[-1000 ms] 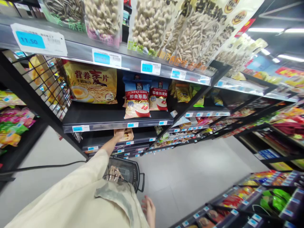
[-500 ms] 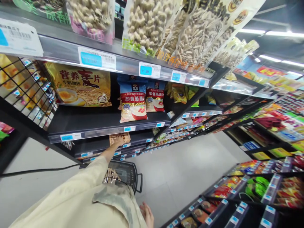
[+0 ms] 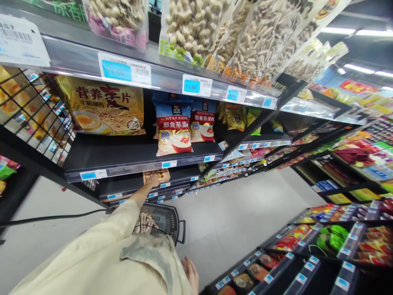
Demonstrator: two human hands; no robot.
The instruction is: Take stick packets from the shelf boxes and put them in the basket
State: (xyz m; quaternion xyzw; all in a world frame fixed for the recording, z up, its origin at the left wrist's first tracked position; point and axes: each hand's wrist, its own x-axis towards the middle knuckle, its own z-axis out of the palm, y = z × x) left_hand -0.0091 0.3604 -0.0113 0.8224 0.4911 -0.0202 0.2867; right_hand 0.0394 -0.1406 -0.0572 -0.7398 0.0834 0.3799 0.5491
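Observation:
My left hand (image 3: 152,180) reaches down to a lower shelf. It rests against a brown box (image 3: 164,176), and its fingers, small and partly unclear, seem to grip the front. Beneath that arm is a dark shopping basket (image 3: 166,217) with brown-patterned packages (image 3: 149,221) inside, partly hidden by my sleeve and clothing. My right hand (image 3: 190,272) hangs low by my side, holding nothing, its fingers loosely bent and slightly apart. On the shelf above the box stand blue-and-red oatmeal bags (image 3: 175,129) and a large yellow cereal bag (image 3: 107,107).
Peanut and seed bags (image 3: 196,30) line the top shelf, whose edge (image 3: 166,78) juts out above my arm. A wire mesh panel (image 3: 37,106) closes the shelf's left end. Snack bins (image 3: 331,241) stand across the tiled floor (image 3: 242,213).
The view has shifted slightly, so the shelves appear a little displaced. My left hand stays at the brown box, and my right hand still hangs at my side.

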